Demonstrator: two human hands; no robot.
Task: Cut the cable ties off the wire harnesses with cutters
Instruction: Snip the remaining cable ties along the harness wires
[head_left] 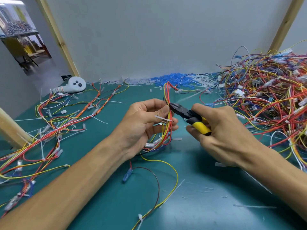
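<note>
1. The wire harness [167,93] is a slim bundle of red, yellow, orange and blue wires. A white cable tie [163,118] is cinched round it, with the tail sticking out to the left.
2. The left hand [144,120] pinches the bundle between thumb and curled fingers above the middle of the green surface [199,188]. The tie sits just below the thumb.
3. The bundle runs roughly upright. Its top loop rises above the hand and its lower ends curl beneath the palm.
4. The cutters [184,112] have a black head and yellow-and-black handles, which the right hand [224,130] grips.
5. The cutters' long axis slants from lower right to upper left. The nose meets the wires just above the left thumb. How far the jaws are parted cannot be told.
6. A large tangled pile of harnesses [265,97] lies to the right, and looser harnesses [58,122] are spread to the left.
7. Blue connectors and white offcuts [174,78] line the back wall.
</note>
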